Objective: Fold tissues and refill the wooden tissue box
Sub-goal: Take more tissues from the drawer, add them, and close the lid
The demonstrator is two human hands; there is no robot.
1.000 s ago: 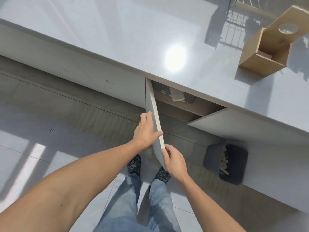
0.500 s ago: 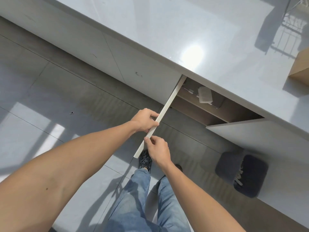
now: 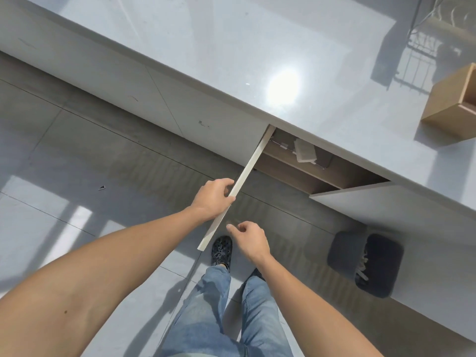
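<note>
Tissues (image 3: 305,150) sit inside the cupboard, right of the door (image 3: 238,185) my left hand (image 3: 212,198) grips. Right hand (image 3: 248,237) hangs loose, empty. They're light and floppy, I'd guess: pinch the whole stack's edges.

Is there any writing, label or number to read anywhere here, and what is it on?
None: no readable text shows.
The wooden box, counter, cupboard door and dark bin are all plain.
The white pack inside the cupboard shows no print that can be made out.
</note>
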